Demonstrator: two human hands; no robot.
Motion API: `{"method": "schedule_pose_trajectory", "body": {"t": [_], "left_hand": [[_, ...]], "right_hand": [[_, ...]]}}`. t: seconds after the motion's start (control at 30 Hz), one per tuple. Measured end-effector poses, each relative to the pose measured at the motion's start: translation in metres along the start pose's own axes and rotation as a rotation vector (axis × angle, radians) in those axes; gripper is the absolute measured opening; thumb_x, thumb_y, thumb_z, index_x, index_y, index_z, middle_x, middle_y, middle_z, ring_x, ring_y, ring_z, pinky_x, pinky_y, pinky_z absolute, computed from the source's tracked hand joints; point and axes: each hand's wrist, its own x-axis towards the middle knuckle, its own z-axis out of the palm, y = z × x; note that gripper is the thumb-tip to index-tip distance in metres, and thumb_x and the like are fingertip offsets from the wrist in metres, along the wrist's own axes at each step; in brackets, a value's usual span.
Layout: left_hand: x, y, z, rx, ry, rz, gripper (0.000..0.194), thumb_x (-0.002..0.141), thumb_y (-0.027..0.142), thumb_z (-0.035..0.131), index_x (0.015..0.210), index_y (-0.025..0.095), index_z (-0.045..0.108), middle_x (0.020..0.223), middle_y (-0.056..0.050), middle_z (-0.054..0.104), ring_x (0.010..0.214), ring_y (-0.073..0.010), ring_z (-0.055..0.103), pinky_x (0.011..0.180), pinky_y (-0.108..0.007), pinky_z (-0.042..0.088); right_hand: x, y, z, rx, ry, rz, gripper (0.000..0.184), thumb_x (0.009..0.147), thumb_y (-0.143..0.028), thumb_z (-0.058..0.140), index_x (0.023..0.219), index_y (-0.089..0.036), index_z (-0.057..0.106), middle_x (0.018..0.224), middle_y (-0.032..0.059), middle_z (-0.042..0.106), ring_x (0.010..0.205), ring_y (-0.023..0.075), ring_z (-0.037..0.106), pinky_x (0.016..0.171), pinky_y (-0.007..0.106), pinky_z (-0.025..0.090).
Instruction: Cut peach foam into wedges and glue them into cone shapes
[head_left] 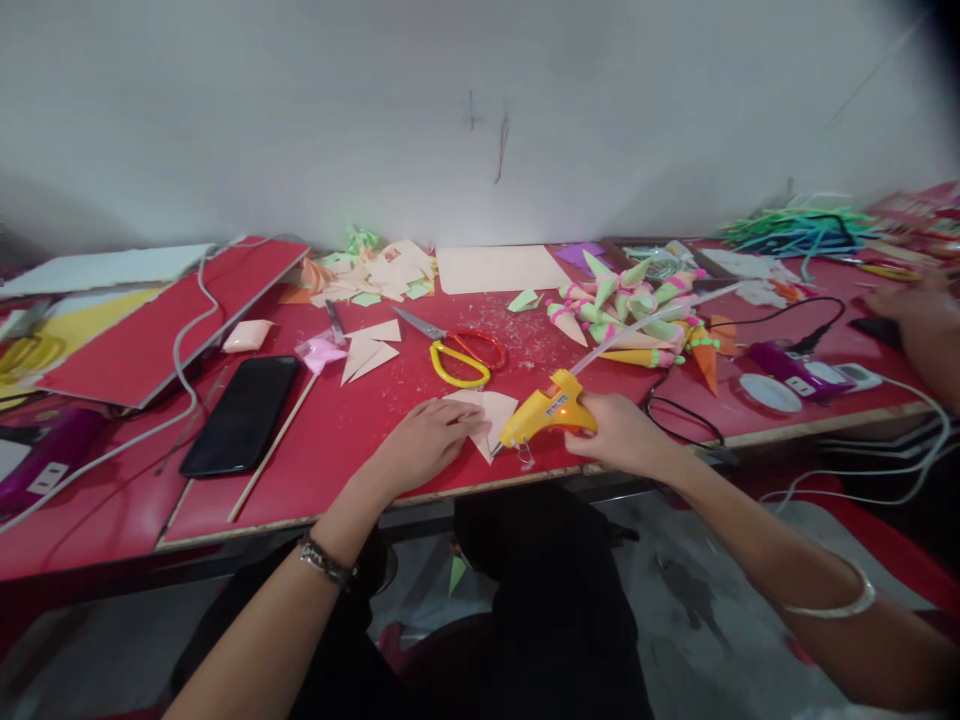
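My right hand [619, 432] grips a yellow hot glue gun [546, 411] with its nozzle pointing left and down onto a peach paper piece [491, 412] on the red table [337, 440]. My left hand [424, 440] rests on the left part of that paper, fingers curled and pressing it down. A clear glue stick sticks out of the back of the gun toward the upper right. A small orange light glows on the gun's side.
Scissors with yellow and red handles [457, 355] lie behind the paper. A black phone [241, 412] and a wooden stick [271, 443] lie left. Rolled paper cones [630, 310] pile at right beside cables and a purple device [784, 365]. Another person's hand [911, 310] is at far right.
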Motion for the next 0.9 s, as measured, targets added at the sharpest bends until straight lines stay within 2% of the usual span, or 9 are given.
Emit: {"method": "schedule_pose_trajectory", "body": {"t": [0.2, 0.67, 0.9], "left_hand": [[-0.001, -0.001, 0.001, 0.000, -0.004, 0.004, 0.040, 0.085, 0.016, 0.034, 0.121, 0.026, 0.047, 0.127, -0.002, 0.049, 0.117, -0.0180, 0.041, 0.098, -0.038, 0.032], [-0.001, -0.001, 0.000, -0.018, 0.008, 0.006, 0.038, 0.085, 0.016, 0.034, 0.118, 0.027, 0.050, 0.127, -0.002, 0.049, 0.117, -0.0175, 0.042, 0.098, -0.038, 0.032], [0.000, 0.000, 0.001, -0.010, 0.032, 0.012, 0.036, 0.085, 0.015, 0.035, 0.115, 0.026, 0.052, 0.125, -0.002, 0.051, 0.115, -0.0174, 0.044, 0.097, -0.038, 0.033]], "right_hand": [[0.000, 0.002, 0.001, -0.050, 0.015, -0.020, 0.018, 0.069, -0.031, 0.049, 0.076, -0.015, 0.055, 0.060, 0.0033, 0.058, 0.050, 0.0142, 0.050, 0.046, 0.023, 0.027], [0.004, 0.011, -0.001, -0.037, 0.027, -0.015, 0.019, 0.070, -0.026, 0.048, 0.084, -0.015, 0.055, 0.065, 0.0033, 0.058, 0.058, 0.0154, 0.053, 0.051, 0.023, 0.032], [0.009, 0.021, 0.001, -0.033, 0.030, -0.008, 0.020, 0.071, -0.030, 0.048, 0.083, -0.014, 0.052, 0.068, 0.0046, 0.058, 0.060, 0.0165, 0.053, 0.052, 0.023, 0.032]]}}
